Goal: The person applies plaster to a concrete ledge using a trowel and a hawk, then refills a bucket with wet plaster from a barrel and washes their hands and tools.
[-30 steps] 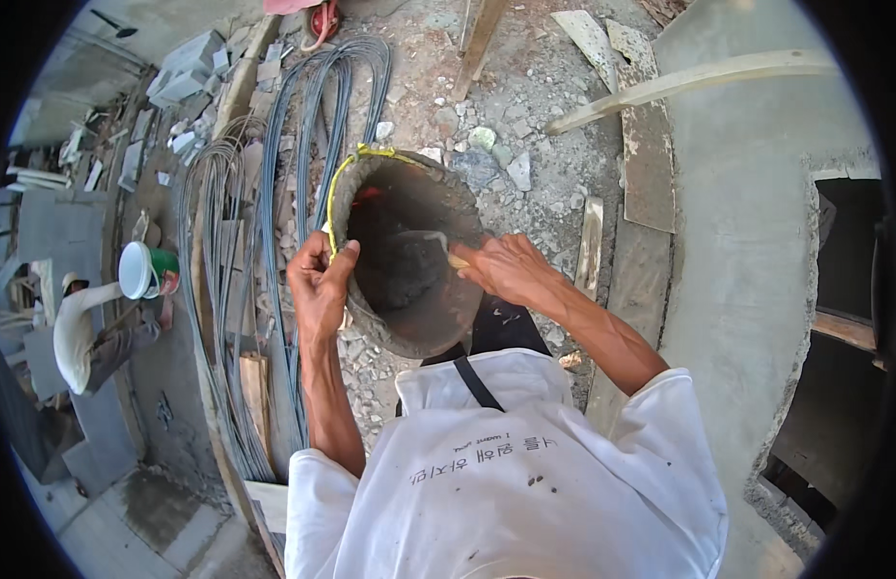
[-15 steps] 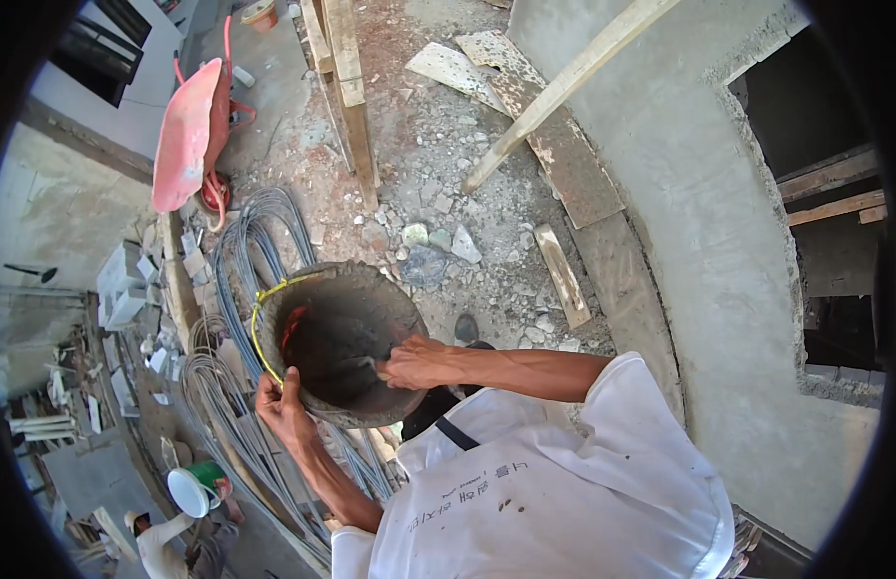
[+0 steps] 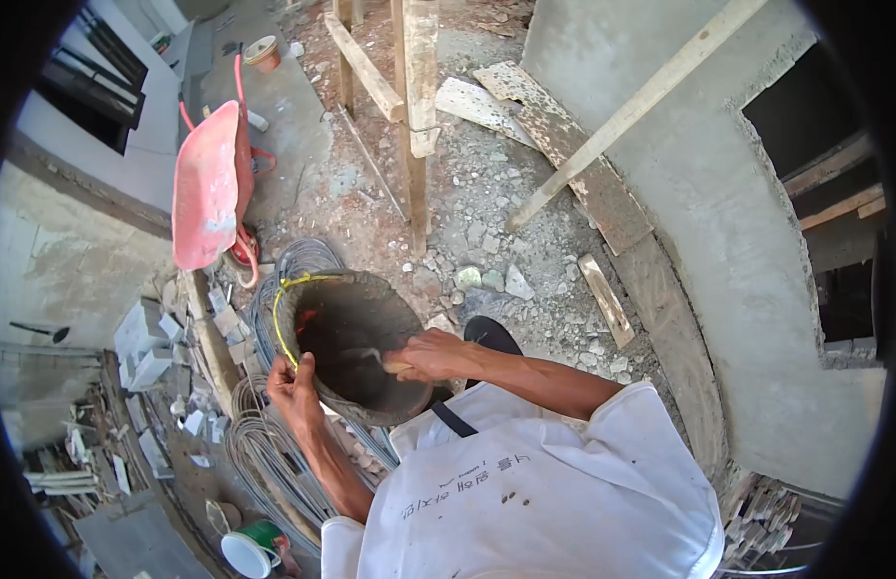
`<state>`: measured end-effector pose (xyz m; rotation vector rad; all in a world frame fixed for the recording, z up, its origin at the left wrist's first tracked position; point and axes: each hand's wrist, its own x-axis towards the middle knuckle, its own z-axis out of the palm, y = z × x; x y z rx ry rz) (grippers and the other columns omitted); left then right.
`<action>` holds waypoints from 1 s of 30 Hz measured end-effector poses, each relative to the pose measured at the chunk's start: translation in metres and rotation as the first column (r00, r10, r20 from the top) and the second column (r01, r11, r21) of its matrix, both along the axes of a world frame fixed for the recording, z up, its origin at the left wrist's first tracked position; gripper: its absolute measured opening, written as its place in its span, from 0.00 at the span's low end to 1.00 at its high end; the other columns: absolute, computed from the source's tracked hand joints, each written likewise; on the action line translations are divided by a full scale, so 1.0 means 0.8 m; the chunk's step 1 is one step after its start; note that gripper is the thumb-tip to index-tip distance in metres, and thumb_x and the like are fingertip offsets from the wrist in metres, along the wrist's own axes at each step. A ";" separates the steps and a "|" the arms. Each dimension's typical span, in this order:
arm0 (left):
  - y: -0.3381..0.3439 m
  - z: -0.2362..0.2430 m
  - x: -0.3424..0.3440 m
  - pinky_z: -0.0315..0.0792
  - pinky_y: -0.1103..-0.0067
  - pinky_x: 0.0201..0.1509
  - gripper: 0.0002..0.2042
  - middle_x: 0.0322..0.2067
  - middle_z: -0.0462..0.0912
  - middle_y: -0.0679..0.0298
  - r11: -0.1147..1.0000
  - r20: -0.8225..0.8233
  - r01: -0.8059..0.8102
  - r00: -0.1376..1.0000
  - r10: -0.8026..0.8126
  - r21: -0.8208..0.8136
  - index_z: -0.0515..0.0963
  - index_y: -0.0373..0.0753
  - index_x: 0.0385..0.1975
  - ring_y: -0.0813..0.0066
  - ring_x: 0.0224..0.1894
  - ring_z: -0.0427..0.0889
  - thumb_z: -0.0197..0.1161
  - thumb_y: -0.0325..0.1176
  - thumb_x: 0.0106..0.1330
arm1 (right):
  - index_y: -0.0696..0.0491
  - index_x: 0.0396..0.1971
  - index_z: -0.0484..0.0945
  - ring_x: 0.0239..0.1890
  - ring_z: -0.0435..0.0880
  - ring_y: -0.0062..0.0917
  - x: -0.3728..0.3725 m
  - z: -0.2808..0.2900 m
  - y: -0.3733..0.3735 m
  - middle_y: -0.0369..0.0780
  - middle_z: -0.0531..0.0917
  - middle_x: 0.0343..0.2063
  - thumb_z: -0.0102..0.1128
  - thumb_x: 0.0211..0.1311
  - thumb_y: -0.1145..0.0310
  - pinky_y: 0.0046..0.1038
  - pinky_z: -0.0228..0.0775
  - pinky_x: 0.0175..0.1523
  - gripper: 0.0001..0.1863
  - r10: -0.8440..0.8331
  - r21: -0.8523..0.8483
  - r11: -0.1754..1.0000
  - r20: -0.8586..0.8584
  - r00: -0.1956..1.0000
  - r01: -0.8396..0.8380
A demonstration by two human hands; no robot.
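A dark, mortar-crusted bucket [image 3: 371, 309] is tilted in front of my body with its mouth facing up toward me. My left hand [image 3: 294, 388] is closed on its left rim, the thumb over the edge beside the yellow handle [image 3: 280, 314]. Inside the mouth, my right hand [image 3: 431, 355] grips the wooden handle of a trowel [image 3: 397, 364]. A bit of its metal shank shows; the blade is hidden or too dark to make out against the bucket's inside. Some red shows on the inner left wall.
A red wheelbarrow [image 3: 205, 193] leans at the far left. Coiled wire [image 3: 265, 454] lies left of the bucket. Wooden posts [image 3: 418, 183] and a slanted beam [image 3: 631, 121] stand ahead over rubble. A grey wall [image 3: 708, 222] runs along the right. A white-and-green pail [image 3: 250, 552] sits lower left.
The view has shifted, so the surroundings sit lower and further right. My foot shows more beyond the bucket. The trowel handle shows more in my right hand. A person at lower left has nearly left view.
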<state>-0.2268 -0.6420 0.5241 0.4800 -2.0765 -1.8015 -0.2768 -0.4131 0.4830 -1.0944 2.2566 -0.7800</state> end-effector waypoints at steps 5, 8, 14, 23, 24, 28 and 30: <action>-0.081 0.027 -0.078 0.42 0.84 0.23 0.20 0.16 0.51 0.78 0.997 -0.068 -0.029 0.997 0.024 -0.074 0.53 0.45 0.14 0.88 0.20 0.47 0.60 0.23 0.55 | 0.50 0.31 0.76 0.31 0.80 0.42 -0.068 0.016 -0.060 0.45 0.80 0.23 0.59 0.50 0.58 0.41 0.68 0.33 0.13 -0.075 -0.129 0.989 -0.023 0.997 0.071; -0.131 0.021 -0.136 0.44 0.83 0.23 0.19 0.16 0.52 0.78 0.993 -0.050 0.008 0.999 -0.014 -0.119 0.54 0.45 0.15 0.87 0.21 0.48 0.60 0.24 0.56 | 0.52 0.30 0.75 0.30 0.79 0.43 -0.128 -0.002 -0.099 0.46 0.79 0.22 0.58 0.51 0.57 0.40 0.68 0.32 0.13 -0.036 -0.221 0.975 -0.056 0.998 0.022; -0.208 -0.023 -0.274 0.52 0.84 0.24 0.13 0.17 0.64 0.75 0.999 -0.042 0.005 0.999 -0.007 -0.051 0.64 0.42 0.17 0.87 0.21 0.55 0.62 0.27 0.57 | 0.57 0.24 0.75 0.27 0.80 0.32 -0.280 -0.073 -0.178 0.44 0.80 0.25 0.58 0.51 0.63 0.34 0.67 0.26 0.11 0.044 -0.253 0.963 -0.178 0.983 -0.089; -0.261 0.011 -0.518 0.43 0.83 0.24 0.18 0.16 0.52 0.77 0.986 -0.004 -0.165 0.986 0.165 -0.005 0.56 0.44 0.14 0.87 0.20 0.48 0.62 0.25 0.54 | 0.48 0.23 0.76 0.28 0.77 0.36 -0.492 -0.011 -0.231 0.41 0.77 0.22 0.58 0.47 0.63 0.38 0.64 0.30 0.06 -0.193 -0.145 0.975 -0.160 0.968 0.171; -0.270 0.018 -0.536 0.43 0.84 0.24 0.18 0.16 0.52 0.78 0.988 -0.021 -0.153 0.988 0.153 0.010 0.57 0.44 0.14 0.88 0.20 0.48 0.62 0.24 0.54 | 0.50 0.29 0.76 0.31 0.78 0.37 -0.518 0.002 -0.232 0.44 0.78 0.24 0.56 0.50 0.63 0.39 0.65 0.33 0.08 -0.101 -0.126 0.988 -0.068 0.993 0.092; -0.317 0.051 -0.630 0.45 0.86 0.24 0.18 0.15 0.53 0.78 0.993 -0.136 -0.116 0.984 0.116 0.008 0.57 0.44 0.13 0.88 0.20 0.49 0.61 0.22 0.55 | 0.52 0.37 0.76 0.34 0.80 0.40 -0.590 0.048 -0.227 0.48 0.80 0.30 0.55 0.57 0.61 0.37 0.68 0.37 0.12 -0.167 0.056 0.983 -0.117 0.979 0.174; -0.328 0.057 -0.668 0.46 0.86 0.24 0.18 0.15 0.54 0.78 0.992 -0.160 -0.125 0.979 0.125 0.010 0.58 0.44 0.13 0.88 0.20 0.49 0.61 0.21 0.55 | 0.48 0.51 0.72 0.35 0.80 0.42 -0.620 0.051 -0.218 0.49 0.81 0.34 0.57 0.57 0.59 0.34 0.71 0.38 0.22 -0.547 -0.351 0.778 0.029 0.836 0.521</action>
